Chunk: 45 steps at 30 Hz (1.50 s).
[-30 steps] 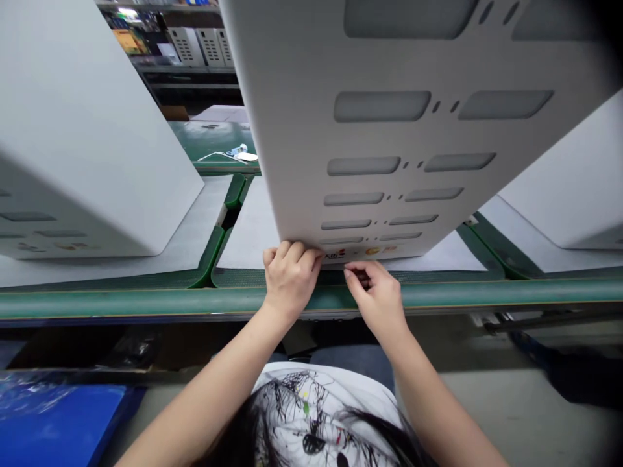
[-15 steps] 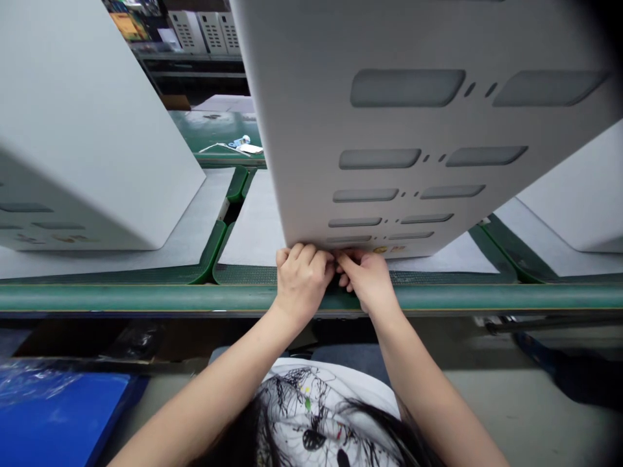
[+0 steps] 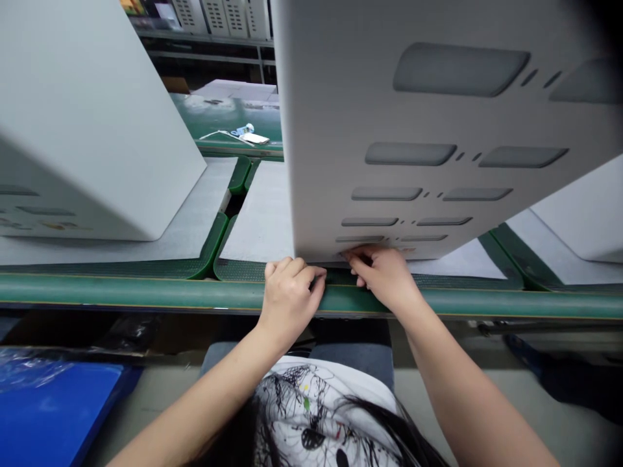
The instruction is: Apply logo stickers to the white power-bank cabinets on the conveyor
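Note:
A tall white cabinet (image 3: 331,130) with rows of rounded grey windows and small slots stands in front of me on a white sheet (image 3: 265,220) over a green tray (image 3: 248,270). My right hand (image 3: 387,272) is pinched, its fingertips against the cabinet's lower front edge. Anything between those fingertips is too small to make out. To the left, apart from the cabinet, my left hand (image 3: 292,292) is closed with thumb and forefinger together, over the tray's front lip. What it may hold does not show.
White cabinets stand on trays at the left (image 3: 97,117) and right (image 3: 584,220). A green rail (image 3: 146,292) runs along the front. Behind lies a green bench (image 3: 187,120) with a small blue-and-white item (image 3: 250,135). A blue bin (image 3: 53,408) with clear plastic sits lower left.
My hands have come apart: the left moved left and down off the cabinet's edge, while the right shifted right. The cabinet appears further right in view.

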Available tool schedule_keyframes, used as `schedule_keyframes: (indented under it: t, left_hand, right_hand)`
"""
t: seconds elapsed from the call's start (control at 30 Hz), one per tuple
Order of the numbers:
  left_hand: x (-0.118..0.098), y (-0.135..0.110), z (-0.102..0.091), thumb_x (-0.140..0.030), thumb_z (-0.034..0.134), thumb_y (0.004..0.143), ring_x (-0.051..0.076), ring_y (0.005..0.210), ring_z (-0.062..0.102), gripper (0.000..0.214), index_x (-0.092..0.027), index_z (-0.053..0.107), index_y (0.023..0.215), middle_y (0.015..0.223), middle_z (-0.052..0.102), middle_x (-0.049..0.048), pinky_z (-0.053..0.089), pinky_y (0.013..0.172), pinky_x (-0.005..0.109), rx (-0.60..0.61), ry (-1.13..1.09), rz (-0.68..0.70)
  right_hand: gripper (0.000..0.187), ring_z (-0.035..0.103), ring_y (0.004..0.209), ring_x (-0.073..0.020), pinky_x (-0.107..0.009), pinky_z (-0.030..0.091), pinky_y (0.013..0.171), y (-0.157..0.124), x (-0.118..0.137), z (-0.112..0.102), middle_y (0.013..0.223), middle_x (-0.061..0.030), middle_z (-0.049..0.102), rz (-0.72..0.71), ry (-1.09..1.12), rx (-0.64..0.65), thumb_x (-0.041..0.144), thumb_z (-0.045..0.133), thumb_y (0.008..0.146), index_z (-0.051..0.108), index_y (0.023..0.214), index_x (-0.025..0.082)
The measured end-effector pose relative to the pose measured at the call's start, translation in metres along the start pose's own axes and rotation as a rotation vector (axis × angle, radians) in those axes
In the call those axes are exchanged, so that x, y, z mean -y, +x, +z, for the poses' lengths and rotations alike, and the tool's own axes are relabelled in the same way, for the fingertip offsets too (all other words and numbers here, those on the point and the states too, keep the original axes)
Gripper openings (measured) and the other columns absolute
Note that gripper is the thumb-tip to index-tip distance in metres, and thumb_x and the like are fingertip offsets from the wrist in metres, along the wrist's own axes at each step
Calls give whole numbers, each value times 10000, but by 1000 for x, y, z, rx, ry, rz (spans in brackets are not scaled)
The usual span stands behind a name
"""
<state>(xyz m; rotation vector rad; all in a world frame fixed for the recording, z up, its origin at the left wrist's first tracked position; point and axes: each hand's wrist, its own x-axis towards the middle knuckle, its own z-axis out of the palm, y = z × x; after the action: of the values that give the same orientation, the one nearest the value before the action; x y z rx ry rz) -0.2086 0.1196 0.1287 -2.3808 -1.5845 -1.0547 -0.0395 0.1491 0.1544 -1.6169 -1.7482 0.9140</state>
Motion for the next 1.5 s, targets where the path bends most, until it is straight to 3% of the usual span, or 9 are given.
schedule_keyframes:
  t: [0.13,0.5,0.8,1.0,1.1,1.27,1.37,1.5]
  left_hand:
    - [0,0,0,-179,607,789,165,667,517,76,-193,671,751,650,597,-2,286,657,321,4,-1,10]
    - [-3,1,2,-183,609,796,162,653,496,82,-200,672,746,636,584,2,272,643,305,16,53,61]
    - [-10,3,6,-174,604,801,149,623,479,95,-193,674,739,604,554,-2,271,631,301,26,73,104]
    - [-17,3,5,-181,589,811,155,631,483,106,-188,678,753,608,551,4,287,626,310,72,56,91]
    - [-27,5,6,-198,577,817,161,658,495,108,-191,681,786,628,544,11,325,631,311,150,-39,25]
    - [-50,11,13,-163,547,816,176,916,568,257,-136,607,1064,951,619,71,472,821,335,291,-307,-59]
    - [-64,13,20,-166,536,821,194,1117,530,332,-117,563,1148,1192,575,110,444,971,361,334,-369,-41]
    - [-79,15,29,-190,528,826,225,1170,513,378,-83,546,1188,1286,519,145,451,987,382,367,-362,31]
  right_hand:
    - [171,508,389,-96,-199,362,476,0,-1,-4,438,43,522,-37,-40,27,197,510,800,617,679,141]
    - [171,528,417,-112,-214,357,498,-1,-19,-16,448,41,530,-26,-77,69,236,536,792,609,667,145]
    - [149,476,418,-101,-230,346,497,-4,-35,-28,537,25,558,-24,-85,50,243,563,761,638,677,145]
    - [166,468,511,-111,-219,319,506,-7,-45,-38,558,-3,556,-91,-99,59,250,551,753,624,657,136]
    - [202,425,500,-106,-215,287,476,-11,-53,-44,545,-5,537,-98,-70,61,294,533,752,613,651,137]
    - [211,406,493,-95,-211,284,479,-18,-64,-57,532,6,517,-149,-68,88,304,522,755,601,656,135]
    - [200,413,494,-90,-204,294,483,-25,-69,-67,523,10,506,-172,-65,98,283,519,756,588,642,133]
    - [197,424,503,-87,-196,305,489,-33,-72,-77,545,6,528,-171,-62,90,270,511,764,604,662,130]
